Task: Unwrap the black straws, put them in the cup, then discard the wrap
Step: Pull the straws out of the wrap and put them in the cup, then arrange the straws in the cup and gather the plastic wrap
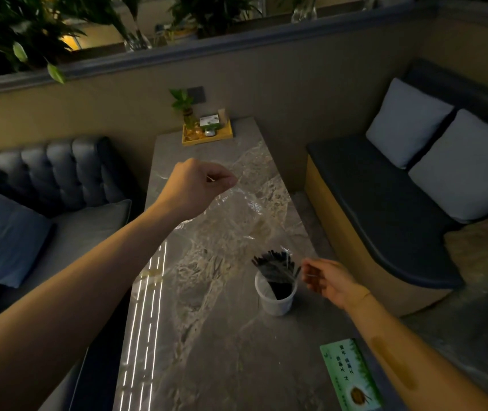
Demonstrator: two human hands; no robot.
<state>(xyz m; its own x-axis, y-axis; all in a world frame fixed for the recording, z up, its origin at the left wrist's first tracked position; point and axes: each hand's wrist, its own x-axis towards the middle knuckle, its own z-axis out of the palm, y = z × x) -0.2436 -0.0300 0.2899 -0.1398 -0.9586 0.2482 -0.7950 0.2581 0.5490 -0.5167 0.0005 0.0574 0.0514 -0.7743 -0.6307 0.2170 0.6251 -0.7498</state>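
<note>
A bundle of black straws (272, 265) leans in a small translucent cup (276, 301) standing on the marble table (222, 351). A sheet of clear plastic wrap (245, 209) hangs in the air above the table, stretching down toward the straws. My left hand (198, 185) is raised over the table's middle, fingers pinched on the wrap's upper edge. My right hand (328, 280) is just right of the cup, its fingertips closed on a thin piece beside the straw tops; whether that is wrap or a straw I cannot tell.
A yellow tray (207, 133) with a small plant and a box stands at the table's far end. A green card (351, 375) lies at the near right edge. A tufted sofa (58, 173) runs on the left, a bench with cushions (414, 179) on the right.
</note>
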